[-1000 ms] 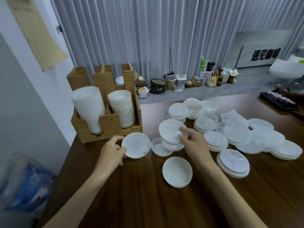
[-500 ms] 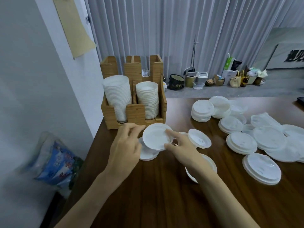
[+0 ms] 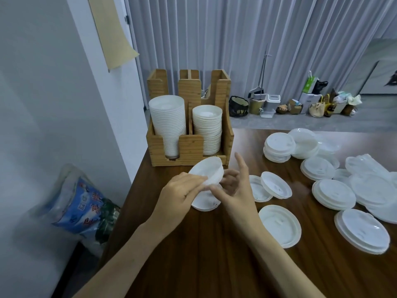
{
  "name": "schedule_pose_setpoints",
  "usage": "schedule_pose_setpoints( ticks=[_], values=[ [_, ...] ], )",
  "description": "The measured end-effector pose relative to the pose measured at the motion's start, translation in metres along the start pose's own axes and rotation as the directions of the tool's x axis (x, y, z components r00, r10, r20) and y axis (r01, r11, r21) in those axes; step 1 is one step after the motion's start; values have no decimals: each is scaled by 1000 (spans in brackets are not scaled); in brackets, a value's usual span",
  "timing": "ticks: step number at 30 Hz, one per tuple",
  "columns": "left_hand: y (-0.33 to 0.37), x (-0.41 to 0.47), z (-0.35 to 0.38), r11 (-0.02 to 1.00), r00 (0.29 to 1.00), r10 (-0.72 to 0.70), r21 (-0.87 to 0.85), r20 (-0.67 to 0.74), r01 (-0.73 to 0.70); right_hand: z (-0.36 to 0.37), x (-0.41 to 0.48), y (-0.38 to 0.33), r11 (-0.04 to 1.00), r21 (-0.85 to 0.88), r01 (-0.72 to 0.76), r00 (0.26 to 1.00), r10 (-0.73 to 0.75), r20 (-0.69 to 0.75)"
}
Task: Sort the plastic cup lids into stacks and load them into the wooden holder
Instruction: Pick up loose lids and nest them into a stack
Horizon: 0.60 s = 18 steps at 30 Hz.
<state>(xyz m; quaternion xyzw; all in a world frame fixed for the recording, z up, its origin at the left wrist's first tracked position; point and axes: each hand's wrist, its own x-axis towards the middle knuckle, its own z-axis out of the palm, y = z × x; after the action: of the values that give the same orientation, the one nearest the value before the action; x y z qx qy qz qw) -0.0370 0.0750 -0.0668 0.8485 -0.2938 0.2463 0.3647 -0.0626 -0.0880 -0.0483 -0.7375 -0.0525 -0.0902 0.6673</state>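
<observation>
A held lid [image 3: 208, 171] is gripped by the left hand [image 3: 180, 192], raised off the tabletop [image 3: 204, 257] and tilted, its open side turned toward the camera. The left fingers [image 3: 194, 179] are laid together over the lid's near rim and clamped on it, with the wrist bent inward and the forearm stretched in from the lower left. The right hand [image 3: 234, 189] is held just beside the lid's right edge, palm turned to the left. Its fingers are spread apart: the index is pointed straight up, the others are loosely bent. Whether they touch the rim cannot be told. A flat lid [image 3: 205, 203] is seen on the tabletop directly under both hands. The wooden holder [image 3: 190, 150] is stood just behind, at the tabletop's far left corner, with a taller stack [image 3: 168, 123] in its left compartment and a shorter stack [image 3: 207, 130] in its right. Loose lids [image 3: 334, 193] are scattered in low piles to the right.
</observation>
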Motion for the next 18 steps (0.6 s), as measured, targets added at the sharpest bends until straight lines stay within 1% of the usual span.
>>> schedule_pose_setpoints(
  ticks=[2,5,7,8,10,11,12,14,16,18],
  values=[
    [6,2,-1,974,994,-109,-200,-3,106,-1,2,1,996,84,-16,999,19,-36],
    [14,2,-2,884,973,-218,-407,79,231,-2,1,3,991,119,-56,998,55,14],
    [17,2,-2,830,956,-248,-475,154,292,-2,-1,3,983,162,-84,996,79,32],
    [18,2,-1,814,952,-255,-495,168,305,-3,-1,1,984,164,-76,997,72,26],
    [20,1,-1,795,949,-293,-521,120,311,-7,-1,-1,991,125,-47,999,46,14],
    [21,1,-1,791,942,-327,-526,69,313,-11,0,-2,996,88,-34,999,34,4],
    [21,2,-2,794,932,-362,-520,12,315,-16,1,-3,1000,15,-24,1000,24,-19],
    [18,1,-2,825,914,-398,-469,-83,316,-28,4,0,976,-218,-5,996,-15,-93],
    [11,1,0,863,918,-383,-394,-104,316,-39,6,4,913,-407,11,989,-71,-133],
    [3,0,1,915,951,-301,-304,-71,267,-44,6,7,859,-513,1,986,-85,-141]
  ],
)
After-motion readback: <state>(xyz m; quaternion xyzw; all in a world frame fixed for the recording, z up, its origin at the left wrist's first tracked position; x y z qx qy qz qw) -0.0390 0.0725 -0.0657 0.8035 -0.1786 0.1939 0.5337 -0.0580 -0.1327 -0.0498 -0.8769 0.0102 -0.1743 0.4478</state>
